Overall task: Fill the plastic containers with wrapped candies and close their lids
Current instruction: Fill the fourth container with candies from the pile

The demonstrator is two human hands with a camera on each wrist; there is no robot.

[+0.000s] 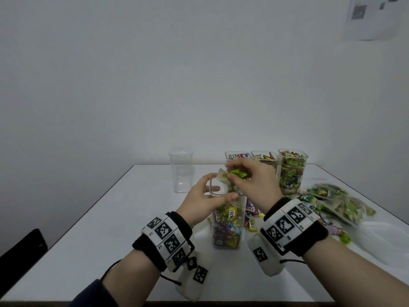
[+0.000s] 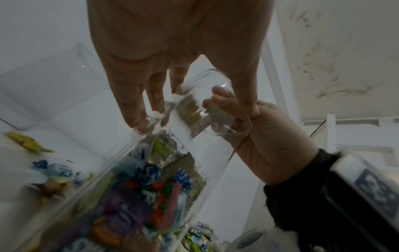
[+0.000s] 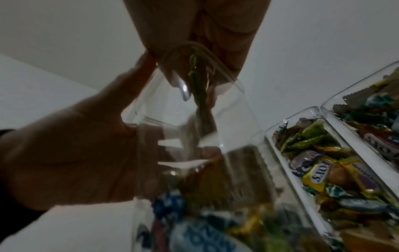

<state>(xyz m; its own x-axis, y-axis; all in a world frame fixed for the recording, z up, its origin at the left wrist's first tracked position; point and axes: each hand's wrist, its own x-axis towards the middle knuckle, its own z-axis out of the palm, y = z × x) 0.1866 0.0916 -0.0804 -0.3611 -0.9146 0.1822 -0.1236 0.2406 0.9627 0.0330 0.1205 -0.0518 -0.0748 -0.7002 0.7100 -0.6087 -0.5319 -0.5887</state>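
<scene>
White table; wall paper (perhaps coded).

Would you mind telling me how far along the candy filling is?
Done: three clear plastic containers at the back look full. In hand: left hand steadies the part-filled container; right hand drops wrapped candies in. Left: the empty clear container, and no lid is on yet.

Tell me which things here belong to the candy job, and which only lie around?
Job:
left hand holding near container
right hand holding candies
empty container
three filled containers
candy bags

Around:
black object
wall paper
</scene>
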